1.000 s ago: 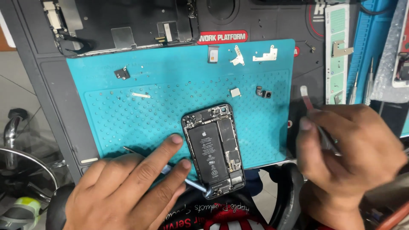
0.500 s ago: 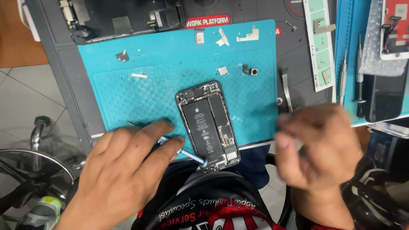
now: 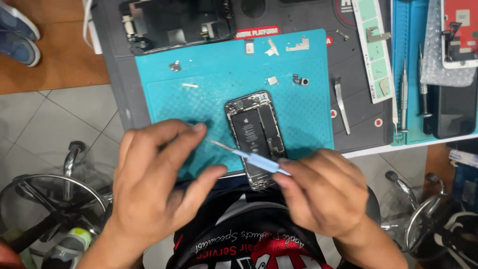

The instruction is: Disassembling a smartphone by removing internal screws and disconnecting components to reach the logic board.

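Note:
An opened phone [image 3: 254, 132] with its battery and boards exposed lies on a teal work mat [image 3: 303, 124] near the front edge. My right hand [image 3: 323, 194] pinches the light-blue handle of a thin metal-tipped tool [image 3: 254, 158], which lies across the phone's lower half with its tip pointing left. My left hand [image 3: 154, 184] hovers over the mat's front left with its fingers spread and nothing in it, the index fingertip close to the tool's tip.
Silver tweezers [image 3: 341, 107] lie on the dark mat right of the teal one. Small metal parts [image 3: 273, 79] are scattered above the phone. A removed screen assembly [image 3: 174, 22] sits at the back. Screwdrivers [image 3: 403, 94] and a black phone [image 3: 455, 112] lie at the right.
My right hand has let go of the tweezers, which now lie on the dark mat, and has moved left onto the blue tool. My left hand lifted off that tool.

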